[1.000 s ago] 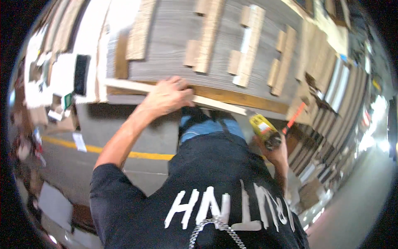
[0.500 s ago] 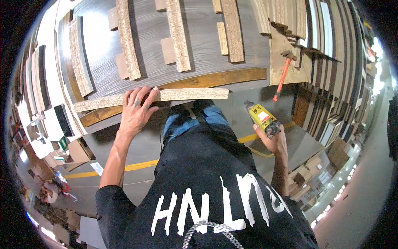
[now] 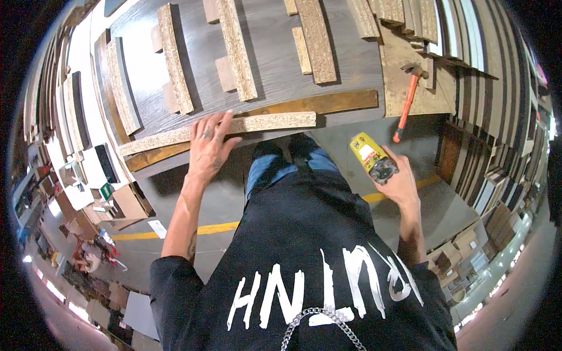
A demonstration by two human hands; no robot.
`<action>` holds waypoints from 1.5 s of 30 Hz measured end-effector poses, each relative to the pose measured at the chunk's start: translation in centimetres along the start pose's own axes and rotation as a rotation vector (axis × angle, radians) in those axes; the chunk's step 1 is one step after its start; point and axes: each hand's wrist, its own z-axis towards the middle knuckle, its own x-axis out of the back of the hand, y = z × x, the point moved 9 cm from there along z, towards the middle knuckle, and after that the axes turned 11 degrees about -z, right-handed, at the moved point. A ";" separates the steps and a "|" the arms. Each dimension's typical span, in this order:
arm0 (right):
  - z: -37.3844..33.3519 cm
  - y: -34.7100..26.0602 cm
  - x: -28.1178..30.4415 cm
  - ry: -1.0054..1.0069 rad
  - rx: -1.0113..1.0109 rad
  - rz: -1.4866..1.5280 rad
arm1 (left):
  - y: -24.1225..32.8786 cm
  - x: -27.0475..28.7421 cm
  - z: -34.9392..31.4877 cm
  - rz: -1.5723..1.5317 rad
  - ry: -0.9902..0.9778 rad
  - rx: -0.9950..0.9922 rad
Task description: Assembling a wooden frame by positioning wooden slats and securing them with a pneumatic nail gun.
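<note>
My left hand (image 3: 209, 146) lies across a pale chipboard strip (image 3: 275, 121) along the near edge of the worktable, its fingers stretched out over the strip and the thumb apart. Beneath that strip runs a brown wood-grain strip (image 3: 328, 104), partly covered. My right hand (image 3: 401, 181) is wrapped round a yellow bottle (image 3: 364, 146) with a dark end, held tilted in front of the table edge, to the right of my legs. Part of the bottle is hidden by the fingers. A hammer (image 3: 408, 104) with an orange handle lies beyond my right hand, at the table's right.
Several chipboard strips (image 3: 237, 52) lie over small blocks on the dark wood-grain panel (image 3: 269, 76). Stacked boards (image 3: 492, 111) stand at the right. More boards (image 3: 73, 105) lie at the left. A yellow line (image 3: 216, 228) crosses the floor.
The view has shifted a little. My right hand has turned the bottle and its far end now points more away from the strip. My left fingers are stretched out more over the strip.
</note>
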 end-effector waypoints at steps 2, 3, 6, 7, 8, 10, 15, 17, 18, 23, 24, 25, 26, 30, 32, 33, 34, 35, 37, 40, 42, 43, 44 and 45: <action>1.2 -2.3 0.8 -0.018 0.100 -0.002 | 1.8 -1.2 1.5 -0.067 0.024 -0.042; 1.9 -3.7 0.7 -0.063 0.187 -0.001 | 2.5 -1.8 2.2 -0.085 0.023 -0.054; 3.9 -8.0 0.8 -0.191 0.295 0.070 | 2.2 -3.3 2.5 -0.144 0.047 -0.027; 4.5 -9.4 1.2 -0.134 0.400 0.052 | 1.9 -3.6 2.4 -0.175 0.075 -0.003; 4.8 -10.9 1.6 -0.077 0.506 0.036 | 1.7 -3.7 2.4 -0.184 0.077 0.012; 5.7 -11.8 1.3 -0.106 0.494 0.034 | 2.0 -3.4 2.6 -0.173 0.091 -0.012; 7.2 -12.2 0.1 -0.092 0.622 0.072 | 1.5 -3.8 2.2 -0.195 0.116 -0.011; 7.1 -13.4 0.5 -0.089 0.658 0.029 | 1.4 -3.7 2.1 -0.183 0.117 0.003; 7.2 -13.5 0.5 -0.094 0.663 0.023 | 1.4 -3.7 2.1 -0.172 0.109 0.004; 7.5 -12.6 -0.2 -0.178 0.585 -0.017 | 1.3 -3.8 2.1 -0.188 0.107 -0.001; 7.4 -12.7 -0.5 -0.175 0.587 -0.016 | 1.2 -3.8 2.0 -0.199 0.103 -0.001; 7.2 -12.8 -0.4 -0.117 0.603 -0.056 | 1.2 -4.2 1.7 -0.202 0.053 0.011; 7.3 -13.3 -0.2 -0.059 0.624 -0.097 | 1.0 -3.7 1.6 -0.195 0.057 0.014; 7.1 -12.8 -1.2 -0.204 0.499 -0.276 | -2.0 0.2 -1.1 -0.160 0.147 0.193; 6.7 -14.3 -1.2 -0.182 0.539 -0.128 | -5.7 2.2 -3.7 -0.061 0.155 0.215; 6.5 -16.5 -0.9 -0.244 0.521 -0.017 | -7.1 3.2 -4.7 0.005 0.156 0.229; 6.4 -18.1 -1.5 -0.250 0.531 -0.022 | -8.0 4.0 -5.3 0.050 0.148 0.231; 6.3 -20.4 -1.5 -0.207 0.622 0.019 | -8.5 4.1 -5.6 0.039 0.165 0.196; 6.2 -23.5 -2.3 -0.197 0.712 0.072 | -9.4 4.5 -6.0 0.026 0.191 0.170; 5.9 -28.1 -2.5 -0.120 0.790 0.098 | -9.7 4.4 -5.9 -0.095 0.200 0.159; 6.1 -29.7 -3.2 -0.155 0.775 0.048 | -9.7 4.4 -5.9 -0.155 0.210 0.125; 6.6 -29.7 -4.0 -0.191 0.695 -0.037 | -9.4 4.8 -5.9 -0.162 0.245 0.102; 7.0 -29.6 -4.8 -0.226 0.618 -0.116 | -9.7 4.8 -6.1 -0.162 0.256 0.117; 7.2 -29.6 -5.1 -0.232 0.583 -0.101 | -9.8 4.8 -6.2 -0.186 0.256 0.105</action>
